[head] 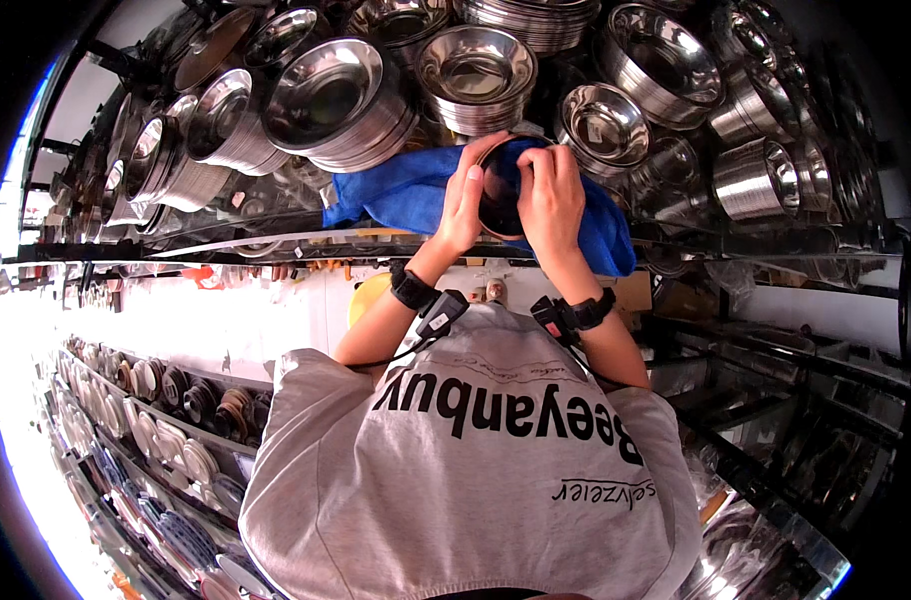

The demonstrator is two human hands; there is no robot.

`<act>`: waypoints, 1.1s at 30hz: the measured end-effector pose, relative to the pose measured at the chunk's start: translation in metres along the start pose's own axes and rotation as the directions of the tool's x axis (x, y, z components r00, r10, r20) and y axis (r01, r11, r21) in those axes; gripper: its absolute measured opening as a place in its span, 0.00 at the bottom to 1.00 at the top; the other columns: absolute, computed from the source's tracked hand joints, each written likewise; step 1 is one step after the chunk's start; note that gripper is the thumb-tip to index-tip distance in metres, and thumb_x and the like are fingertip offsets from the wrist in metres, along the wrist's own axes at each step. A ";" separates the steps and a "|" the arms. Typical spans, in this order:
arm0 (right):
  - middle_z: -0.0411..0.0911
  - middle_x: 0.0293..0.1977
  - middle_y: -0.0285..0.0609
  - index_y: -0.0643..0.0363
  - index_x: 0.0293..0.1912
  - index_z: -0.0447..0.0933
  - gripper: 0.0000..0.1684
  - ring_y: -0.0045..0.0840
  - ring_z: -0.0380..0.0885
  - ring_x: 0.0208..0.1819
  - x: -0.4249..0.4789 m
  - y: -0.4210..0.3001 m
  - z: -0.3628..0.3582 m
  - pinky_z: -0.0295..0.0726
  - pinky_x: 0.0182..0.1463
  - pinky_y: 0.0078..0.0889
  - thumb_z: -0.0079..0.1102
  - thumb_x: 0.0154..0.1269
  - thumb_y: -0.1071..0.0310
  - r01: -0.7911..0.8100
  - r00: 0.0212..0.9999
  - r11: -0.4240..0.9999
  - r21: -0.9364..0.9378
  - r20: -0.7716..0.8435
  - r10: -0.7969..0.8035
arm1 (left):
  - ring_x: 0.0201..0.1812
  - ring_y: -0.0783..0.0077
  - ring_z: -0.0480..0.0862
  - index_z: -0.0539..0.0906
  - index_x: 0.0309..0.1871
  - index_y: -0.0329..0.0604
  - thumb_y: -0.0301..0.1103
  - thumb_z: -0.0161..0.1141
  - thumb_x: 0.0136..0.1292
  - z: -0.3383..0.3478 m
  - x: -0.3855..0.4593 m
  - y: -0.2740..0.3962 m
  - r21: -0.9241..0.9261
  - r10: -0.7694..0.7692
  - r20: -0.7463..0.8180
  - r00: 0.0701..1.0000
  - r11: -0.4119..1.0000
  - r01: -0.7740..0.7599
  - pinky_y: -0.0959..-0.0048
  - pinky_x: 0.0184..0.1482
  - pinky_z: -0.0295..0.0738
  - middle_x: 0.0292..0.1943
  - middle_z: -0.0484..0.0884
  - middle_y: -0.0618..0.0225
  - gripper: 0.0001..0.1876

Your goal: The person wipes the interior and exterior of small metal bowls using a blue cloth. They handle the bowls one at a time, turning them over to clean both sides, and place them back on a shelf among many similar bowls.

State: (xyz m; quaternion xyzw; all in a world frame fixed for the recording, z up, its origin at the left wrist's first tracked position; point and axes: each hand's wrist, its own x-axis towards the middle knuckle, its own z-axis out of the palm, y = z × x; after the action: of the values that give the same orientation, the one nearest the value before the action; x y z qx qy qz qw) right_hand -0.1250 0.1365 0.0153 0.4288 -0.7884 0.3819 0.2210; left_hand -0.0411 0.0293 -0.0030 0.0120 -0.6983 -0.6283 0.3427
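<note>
My left hand (461,196) grips one side of a round metal bowl (498,204), its thumb along the rim. The bowl's mouth is tilted up towards me, and its inside looks dark. My right hand (554,196) has its fingers bent over the opposite rim, pressing part of a blue cloth (403,191) into the bowl. The rest of this cloth spreads behind and below the bowl, out past both hands. Just beyond the hands stand a stack of shiny metal bowls (476,75) and a smaller stack of bowls (604,127).
Large stacked metal basins (335,101) crowd the shelf on the left, with more basins (662,64) on the right. The shelf's front edge (275,238) runs below my hands. Racks of dishes (178,450) line the left behind me; glass shelving (785,442) stands at the right.
</note>
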 end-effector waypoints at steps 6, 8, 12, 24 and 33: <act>0.73 0.46 0.55 0.65 0.52 0.66 0.22 0.53 0.75 0.51 -0.005 -0.011 0.009 0.75 0.52 0.49 0.60 0.59 0.80 0.003 0.990 0.931 0.364 0.130 -0.054 | 0.69 0.55 0.72 0.67 0.71 0.32 0.49 0.32 0.80 0.000 -0.001 -0.005 0.072 0.065 -0.003 0.998 0.995 -0.064 0.63 0.72 0.61 0.66 0.74 0.49 0.31; 0.73 0.48 0.58 0.66 0.54 0.66 0.22 0.55 0.75 0.51 -0.010 -0.009 0.004 0.75 0.54 0.50 0.58 0.61 0.79 -0.021 0.972 0.898 0.439 0.219 -0.084 | 0.69 0.54 0.72 0.67 0.71 0.32 0.49 0.33 0.80 0.000 -0.002 -0.007 0.070 0.105 -0.002 0.994 0.992 -0.105 0.63 0.73 0.61 0.66 0.73 0.49 0.31; 0.74 0.52 0.59 0.66 0.58 0.67 0.23 0.55 0.75 0.54 -0.017 -0.006 -0.017 0.74 0.58 0.49 0.56 0.64 0.78 -0.051 0.910 0.864 0.501 0.380 -0.167 | 0.70 0.53 0.72 0.68 0.70 0.31 0.50 0.33 0.80 0.000 -0.004 -0.007 0.055 0.100 0.006 0.995 0.993 -0.100 0.62 0.73 0.61 0.67 0.73 0.49 0.31; 0.76 0.41 0.43 0.55 0.44 0.82 0.12 0.42 0.81 0.42 -0.038 0.013 -0.061 0.81 0.46 0.43 0.68 0.59 0.72 -0.255 0.893 0.934 0.252 0.432 0.127 | 0.66 0.62 0.75 0.67 0.72 0.33 0.50 0.33 0.81 0.003 -0.003 0.003 -0.107 -0.062 0.014 0.998 0.992 0.063 0.64 0.71 0.65 0.65 0.75 0.53 0.31; 0.74 0.42 0.49 0.58 0.49 0.76 0.15 0.46 0.81 0.40 -0.035 0.019 -0.048 0.81 0.42 0.43 0.66 0.62 0.74 -0.241 0.968 0.970 -0.010 0.072 0.241 | 0.66 0.62 0.76 0.65 0.74 0.29 0.53 0.34 0.81 0.000 0.001 0.002 -0.144 -0.114 -0.010 0.993 0.983 0.111 0.67 0.72 0.64 0.62 0.79 0.51 0.34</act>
State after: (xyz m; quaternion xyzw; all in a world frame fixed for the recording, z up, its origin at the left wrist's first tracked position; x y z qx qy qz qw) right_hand -0.1210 0.1987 0.0130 0.3432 -0.8423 0.3896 0.1445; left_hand -0.0412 0.0294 -0.0011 0.0326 -0.6464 -0.6950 0.3132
